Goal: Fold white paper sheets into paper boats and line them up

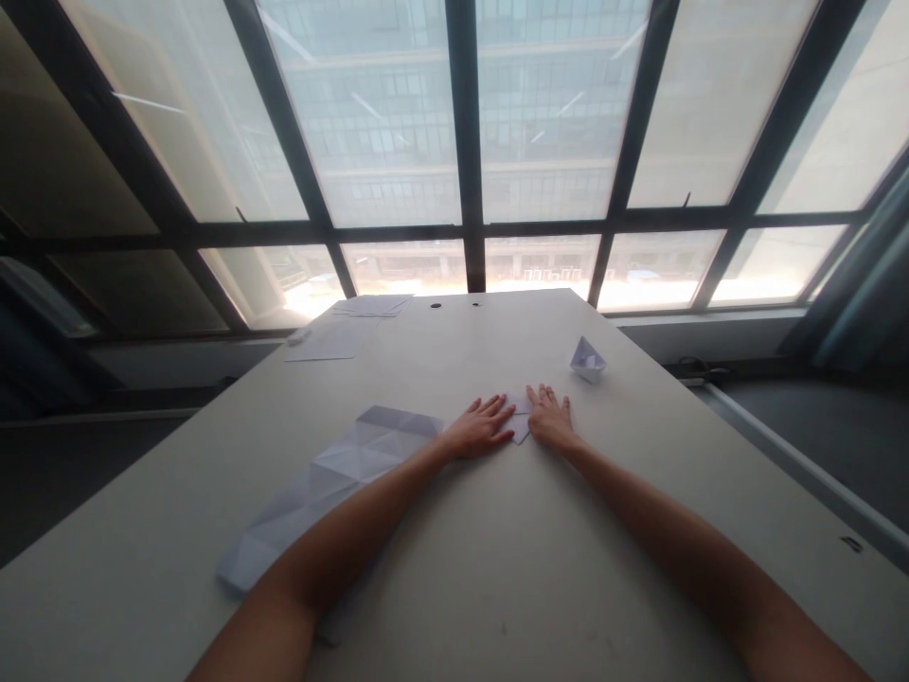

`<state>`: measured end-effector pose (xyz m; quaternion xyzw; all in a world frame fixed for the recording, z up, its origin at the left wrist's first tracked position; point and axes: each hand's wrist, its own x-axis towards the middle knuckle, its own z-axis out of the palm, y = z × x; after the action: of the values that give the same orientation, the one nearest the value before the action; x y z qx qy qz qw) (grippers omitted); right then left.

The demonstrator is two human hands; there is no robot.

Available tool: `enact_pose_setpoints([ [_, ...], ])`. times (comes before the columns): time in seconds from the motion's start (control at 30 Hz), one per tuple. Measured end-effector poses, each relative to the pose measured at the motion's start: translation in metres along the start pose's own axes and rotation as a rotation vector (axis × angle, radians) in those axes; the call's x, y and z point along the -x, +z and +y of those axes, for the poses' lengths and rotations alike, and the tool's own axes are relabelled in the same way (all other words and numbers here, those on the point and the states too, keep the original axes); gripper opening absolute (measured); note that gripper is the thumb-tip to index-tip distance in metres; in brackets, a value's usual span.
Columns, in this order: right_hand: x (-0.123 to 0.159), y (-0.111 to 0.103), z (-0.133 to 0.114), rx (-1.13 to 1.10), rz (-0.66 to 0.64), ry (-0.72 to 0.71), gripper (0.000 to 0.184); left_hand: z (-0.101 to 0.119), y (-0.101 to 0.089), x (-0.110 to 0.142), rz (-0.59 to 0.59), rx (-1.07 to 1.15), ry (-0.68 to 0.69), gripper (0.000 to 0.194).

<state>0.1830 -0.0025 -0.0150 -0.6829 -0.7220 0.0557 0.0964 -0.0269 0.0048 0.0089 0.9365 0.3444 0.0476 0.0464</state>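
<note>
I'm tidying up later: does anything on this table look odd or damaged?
Nothing looks spilled. A small dark mark near the right edge of the table stands out against the white top, though too blurred to identify. The large sheet partly hidden by the left arm is heavily creased.

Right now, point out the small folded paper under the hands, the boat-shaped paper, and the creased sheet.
Small folded paper [521, 425]: head view, lower part showing in the gap.
Boat-shaped paper [588, 362]: head view, middle of its body.
Creased sheet [332, 478]: head view, middle of its uncovered part.
</note>
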Motion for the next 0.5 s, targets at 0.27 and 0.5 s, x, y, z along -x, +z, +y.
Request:
enact_pose_setpoints([
  [0.27, 0.002, -0.004, 0.009, -0.02, 0.067, 0.098, 0.071, 0.001, -0.002, 0.0, -0.019, 0.013, 0.002, 0.063],
  [0.5, 0.0, -0.012, 0.002, -0.095, 0.291, -0.011, 0.066, 0.001, 0.001, 0.0, 0.022, -0.004, -0.014, 0.061],
])
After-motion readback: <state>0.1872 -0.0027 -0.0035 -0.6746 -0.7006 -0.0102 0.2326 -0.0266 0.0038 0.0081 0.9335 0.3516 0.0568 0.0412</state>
